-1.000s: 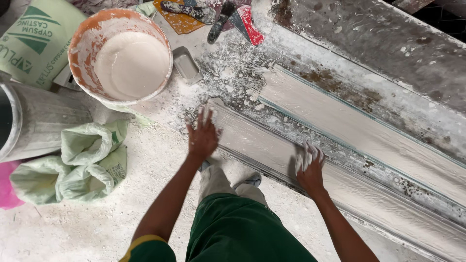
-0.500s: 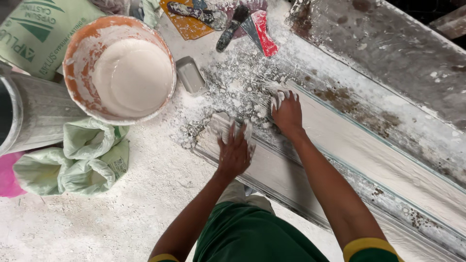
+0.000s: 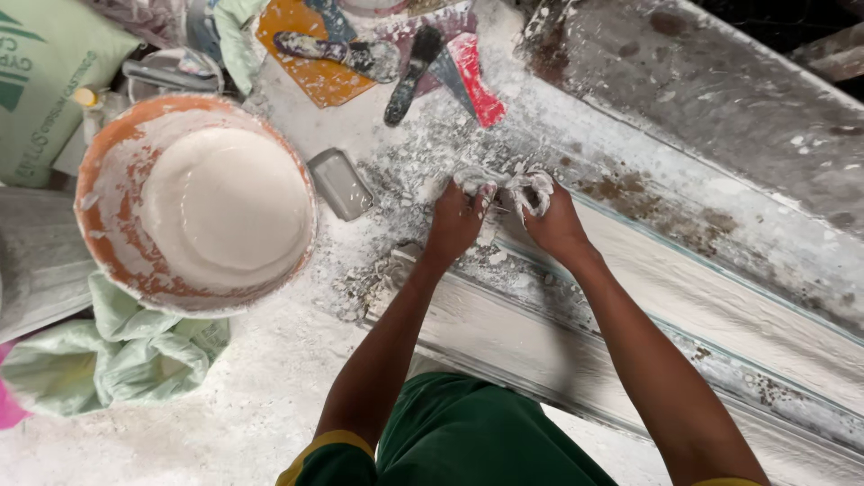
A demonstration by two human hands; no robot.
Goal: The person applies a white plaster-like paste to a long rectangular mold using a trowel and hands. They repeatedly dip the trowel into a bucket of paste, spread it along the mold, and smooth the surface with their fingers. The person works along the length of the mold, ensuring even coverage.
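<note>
My left hand (image 3: 457, 219) and my right hand (image 3: 551, 219) are side by side at the near end of a long white plaster moulding strip (image 3: 702, 301) that lies on the floor. Both hands are coated in white plaster and press on a lump of wet plaster (image 3: 502, 184) between them, fingers curled around it. A second moulding strip (image 3: 504, 346) runs parallel, nearer to me, under my forearms. An orange bucket (image 3: 108, 175) full of white plaster mix stands to the left of my hands.
A small grey trowel pad (image 3: 339, 183) lies between bucket and hands. Scrapers, one red (image 3: 472, 76) and one dark-handled (image 3: 409, 76), lie at the top. A green sack (image 3: 40, 85), light green cloth (image 3: 135, 355) and a grey slab (image 3: 720, 117) surround the area.
Both hands moved up and away from me along the strips and came together; they were spread flat apart, and now they close on the plaster lump at the strip's end.
</note>
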